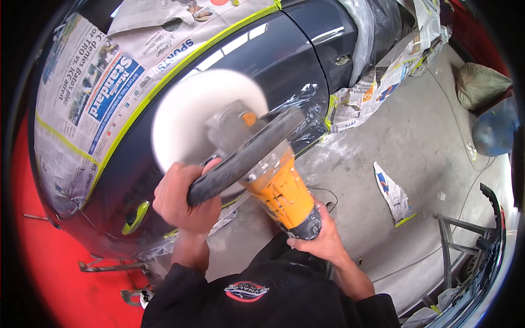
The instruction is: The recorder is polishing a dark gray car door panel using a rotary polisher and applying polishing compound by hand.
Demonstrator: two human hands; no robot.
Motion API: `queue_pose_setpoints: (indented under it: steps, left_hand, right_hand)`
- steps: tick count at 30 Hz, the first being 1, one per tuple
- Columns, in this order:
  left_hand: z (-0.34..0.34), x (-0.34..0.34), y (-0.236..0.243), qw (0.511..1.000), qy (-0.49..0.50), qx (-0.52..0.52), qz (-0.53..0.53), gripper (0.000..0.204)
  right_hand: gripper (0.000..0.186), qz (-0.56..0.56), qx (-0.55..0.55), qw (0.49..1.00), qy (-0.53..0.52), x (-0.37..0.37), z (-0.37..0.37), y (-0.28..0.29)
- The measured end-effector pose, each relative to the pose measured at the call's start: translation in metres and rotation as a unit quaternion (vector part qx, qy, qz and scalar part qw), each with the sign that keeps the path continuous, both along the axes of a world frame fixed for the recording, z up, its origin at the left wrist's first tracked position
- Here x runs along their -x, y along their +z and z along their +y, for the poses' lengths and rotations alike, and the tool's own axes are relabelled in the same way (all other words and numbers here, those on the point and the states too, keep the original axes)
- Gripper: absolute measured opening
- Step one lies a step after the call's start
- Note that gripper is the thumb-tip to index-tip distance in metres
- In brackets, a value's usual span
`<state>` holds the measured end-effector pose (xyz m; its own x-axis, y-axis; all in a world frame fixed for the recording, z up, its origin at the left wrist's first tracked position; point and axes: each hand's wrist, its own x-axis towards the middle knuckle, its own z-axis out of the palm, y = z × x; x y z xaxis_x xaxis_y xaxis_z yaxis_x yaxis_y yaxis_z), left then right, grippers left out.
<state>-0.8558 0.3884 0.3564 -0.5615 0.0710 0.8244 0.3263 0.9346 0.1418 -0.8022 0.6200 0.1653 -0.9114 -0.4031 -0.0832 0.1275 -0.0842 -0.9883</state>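
Note:
A yellow and grey polisher [281, 191] is held between my two hands, its round white pad [183, 120] against or just over a dark car panel [257, 60]. My left hand [187, 195] wraps round the end of the black loop handle [246, 156]. At the rear of the yellow body, my right hand [320, 235] grips the dark end of the tool. White smears of compound [306, 101] mark the panel to the right of the pad. The pad looks blurred, and whether it touches the paint I cannot tell.
Newspaper masking [117, 82] edged with yellow-green tape covers the car on the left. More paper and plastic film [366, 38] hang at the far right. A loose newspaper piece [392, 194] lies on the concrete floor, near a thin cord. A metal stand [456, 240] stands at right.

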Motion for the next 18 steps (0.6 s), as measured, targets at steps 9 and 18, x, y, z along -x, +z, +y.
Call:
queue_pose_setpoints:
  steps: [9,18]
  left_hand:
    - [0.06,0.123,0.018,0.991,-0.121,-0.06,0.02,0.02]
    - [0.086,0.129,0.021,0.991,-0.109,-0.076,-0.023,0.017]
  right_hand:
    - [0.084,-0.057,-0.025,0.992,-0.106,0.071,0.061,0.067]
    - [0.082,-0.06,-0.046,0.992,-0.096,0.072,0.094,0.079]
